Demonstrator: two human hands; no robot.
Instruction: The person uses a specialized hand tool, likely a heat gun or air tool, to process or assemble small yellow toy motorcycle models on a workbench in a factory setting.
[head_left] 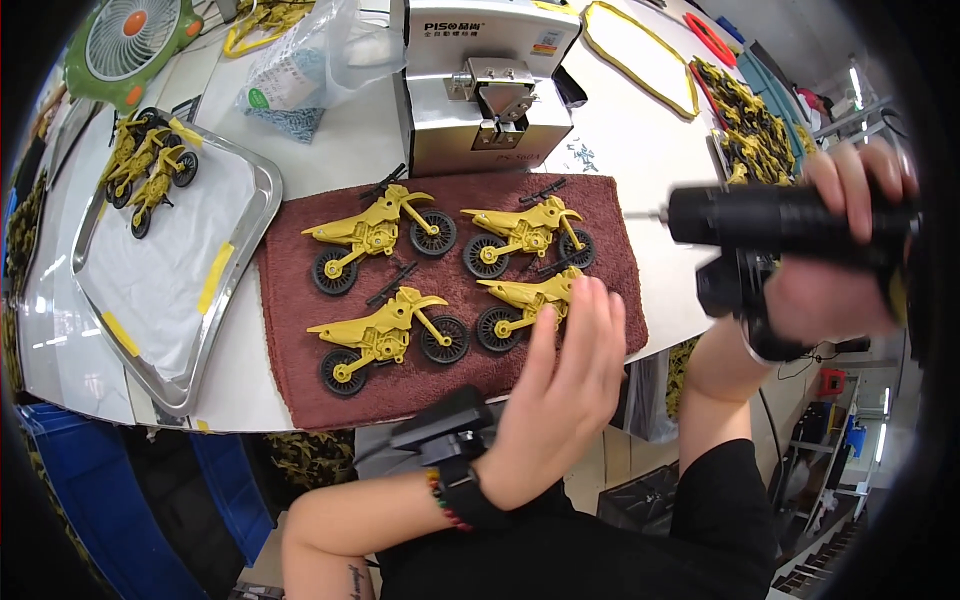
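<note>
Four is avoided here: several yellow toy motorcycles with black wheels lie on a maroon towel [285,330]. One toy motorcycle [515,295] at the near right is partly covered by my left hand [575,385], whose fingers stretch over its front end. Above it lies another toy motorcycle [525,230], and to the left are an upper toy motorcycle [370,235] and a lower toy motorcycle [385,335]. My right hand [835,290], raised at the right, is wrapped round a black electric screwdriver [745,215]. The tool's bit points left, toward the towel's right edge, apart from the toys.
Behind the towel stands a silver screw-feeding machine [490,85], with loose screws [582,155] beside it. A metal tray [270,195] with several toy motorcycles [150,165] is at the left. A bag of screws [290,95] and green fan [130,45] stand farther back.
</note>
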